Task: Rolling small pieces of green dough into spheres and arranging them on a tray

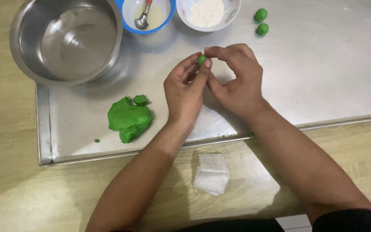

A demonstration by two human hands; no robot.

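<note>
My left hand (186, 90) and my right hand (237, 81) meet above a steel tray (323, 77). Between their fingertips they pinch a small piece of green dough (202, 59). A larger lump of green dough (129, 118) lies on the tray to the left of my left hand. Two small green dough balls (261, 21) sit at the tray's far side, right of the bowls.
A big empty steel bowl (65, 38) stands at the far left. A blue-rimmed bowl with a spoon and pale liquid (147, 15) and a white bowl of flour (207, 13) stand at the back. A folded piece of bubble wrap (212, 174) lies on the wooden table near me.
</note>
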